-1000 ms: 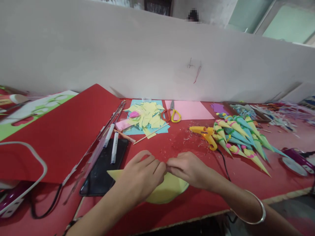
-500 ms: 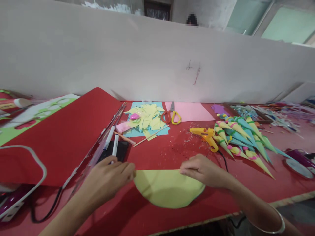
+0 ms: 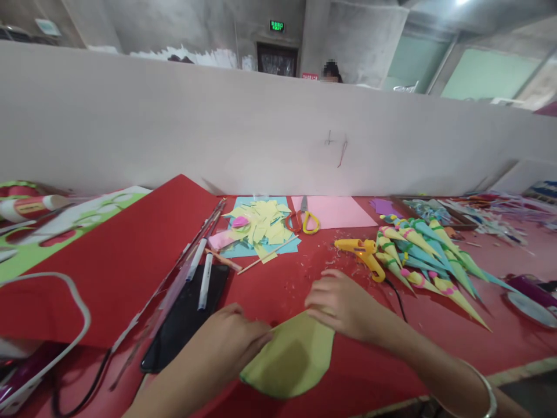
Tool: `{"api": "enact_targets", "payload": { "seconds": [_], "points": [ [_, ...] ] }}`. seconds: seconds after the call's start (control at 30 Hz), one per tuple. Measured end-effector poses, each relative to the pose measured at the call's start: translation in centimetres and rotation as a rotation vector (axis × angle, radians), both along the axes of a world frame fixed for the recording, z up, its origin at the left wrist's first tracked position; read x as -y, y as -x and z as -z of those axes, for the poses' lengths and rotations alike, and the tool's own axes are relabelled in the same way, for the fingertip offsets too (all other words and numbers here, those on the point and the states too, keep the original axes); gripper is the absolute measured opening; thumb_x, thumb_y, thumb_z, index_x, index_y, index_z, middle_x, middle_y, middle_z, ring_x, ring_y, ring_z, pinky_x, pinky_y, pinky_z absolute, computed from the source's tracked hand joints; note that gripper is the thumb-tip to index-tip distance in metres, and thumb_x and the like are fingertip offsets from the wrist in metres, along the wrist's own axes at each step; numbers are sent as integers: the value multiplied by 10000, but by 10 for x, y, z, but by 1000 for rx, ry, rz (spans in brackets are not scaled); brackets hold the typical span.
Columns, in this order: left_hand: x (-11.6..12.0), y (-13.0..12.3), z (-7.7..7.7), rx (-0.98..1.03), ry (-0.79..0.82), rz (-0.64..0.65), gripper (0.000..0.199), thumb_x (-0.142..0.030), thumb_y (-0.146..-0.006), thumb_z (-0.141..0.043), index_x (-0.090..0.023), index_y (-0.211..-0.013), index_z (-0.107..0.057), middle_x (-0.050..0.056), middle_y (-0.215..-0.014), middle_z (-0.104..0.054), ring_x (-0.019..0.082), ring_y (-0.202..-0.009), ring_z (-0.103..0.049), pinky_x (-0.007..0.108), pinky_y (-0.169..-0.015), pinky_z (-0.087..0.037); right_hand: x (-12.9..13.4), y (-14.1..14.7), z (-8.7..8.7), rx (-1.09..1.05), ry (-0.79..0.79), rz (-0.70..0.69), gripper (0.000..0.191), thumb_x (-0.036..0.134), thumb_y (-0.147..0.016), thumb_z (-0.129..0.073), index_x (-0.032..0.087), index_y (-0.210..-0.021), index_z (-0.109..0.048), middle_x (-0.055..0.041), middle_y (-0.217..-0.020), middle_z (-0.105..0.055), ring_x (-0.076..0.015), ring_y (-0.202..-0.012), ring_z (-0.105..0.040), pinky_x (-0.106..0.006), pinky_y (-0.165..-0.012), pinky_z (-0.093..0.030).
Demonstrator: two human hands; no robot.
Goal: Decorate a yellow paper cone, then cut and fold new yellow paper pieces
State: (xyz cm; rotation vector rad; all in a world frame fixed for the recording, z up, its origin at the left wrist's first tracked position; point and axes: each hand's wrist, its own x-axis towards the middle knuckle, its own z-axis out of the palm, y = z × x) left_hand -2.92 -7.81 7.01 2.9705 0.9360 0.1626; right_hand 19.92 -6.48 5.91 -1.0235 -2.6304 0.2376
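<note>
A yellow half-round sheet of paper [image 3: 293,360] hangs between my hands, just above the front of the red table. My left hand [image 3: 237,342] is closed on its left end, with thumb and fingers pinching the upper edge. Near the right end of that edge, my right hand [image 3: 337,305] pinches the paper between curled fingers and thumb. The sheet is tilted, its right side higher, and bows slightly. Beyond my right hand lies a yellow glue gun [image 3: 361,252]. Left of my left hand are a black phone [image 3: 174,325] and white markers [image 3: 205,281].
Yellow paper scraps [image 3: 265,220] lie on blue sheets at the back, beside scissors [image 3: 304,217] and pink paper [image 3: 343,212]. Several paper cones [image 3: 435,249] are piled at right. A large red sheet [image 3: 130,261] lies left. A white partition [image 3: 261,128] stands behind.
My hands have come closer together, and the yellow paper has narrowed and tilted between them. The left hand moved right and nearer to me. The camera view has risen.
</note>
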Motion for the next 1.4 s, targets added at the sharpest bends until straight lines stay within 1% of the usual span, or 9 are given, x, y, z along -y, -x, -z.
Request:
{"api": "enact_targets", "payload": {
  "seconds": [0.27, 0.53, 0.7, 0.8, 0.9, 0.97, 1.1, 1.23, 1.4],
  "points": [
    [4, -4, 12, 73, 143, -182, 318, -177, -868, -399, -186, -603, -574, -13, -522, -607, 118, -500, -518, 255, -464, -238, 7, 39, 24, -128, -377, -46, 137, 137, -688, -438, 194, -572, -484, 40, -463, -532, -101, -438, -411, -257, -585, -325],
    [6, 32, 5, 170, 270, -237, 439, -334, -903, -288, -213, -625, -606, -11, -533, -597, 115, -502, -500, 215, -483, -307, -3, 1, 30, -135, -307, -44, 175, 112, -723, -448, 188, -567, -471, 47, -487, -530, -87, -458, -402, -241, -561, -279],
    [0, 47, -3, 196, 352, -287, 387, -371, -884, -339, -236, -697, -650, -24, -552, -589, 109, -498, -502, 194, -487, -334, -10, -26, 33, -162, -334, 143, 219, 76, -736, -409, 189, -558, -468, 36, -474, -492, -109, -458, -377, -253, -537, -272],
    [-3, 41, 1, 215, 402, -263, 406, -365, -885, -358, -212, -623, -628, -25, -531, -582, 96, -474, -490, 187, -482, -331, -5, -22, 24, -287, -347, 231, 151, 149, -796, -423, 176, -710, -545, -9, -616, -578, -142, -601, -489, -284, -703, -356],
    [-4, 29, 7, 257, 428, -201, 395, -352, -879, -392, -198, -589, -613, -27, -509, -578, 89, -468, -485, 180, -492, -337, 5, -6, 13, -248, -196, 107, 273, 354, -805, -522, 164, -998, -556, -74, -937, -632, -200, -878, -544, -391, -958, -276],
    [-3, 25, 9, 294, 436, -189, 363, -348, -868, -419, -204, -607, -625, -30, -508, -585, 93, -481, -493, 176, -511, -358, 10, 4, 8, -145, -80, 20, 180, 332, -847, -496, 197, -925, -586, -39, -879, -644, -177, -831, -557, -411, -998, -235],
    [-2, 32, 9, 438, 508, -306, 242, -354, -814, -504, -224, -696, -670, -18, -616, -656, 131, -610, -577, 179, -605, -442, 8, 7, 8, -131, 123, 87, 256, 197, -902, -393, 178, -716, -568, -6, -665, -606, -134, -638, -530, -312, -803, -387],
    [2, 37, 10, 639, 631, -441, 200, -351, -737, -596, -225, -867, -681, 14, -816, -704, 184, -770, -619, 239, -728, -491, 4, 2, 15, -419, 394, 245, 248, 275, -904, -392, 177, -712, -514, 17, -630, -530, -116, -584, -488, -217, -536, -343],
    [4, 18, 14, 785, 724, -530, 278, -402, -760, -548, -185, -883, -670, 41, -843, -709, 199, -742, -622, 276, -699, -514, 4, 12, 31, -570, 521, 325, 191, 282, -887, -371, 183, -764, -478, 5, -683, -515, -138, -638, -504, -235, -563, -384]
  ]
}}
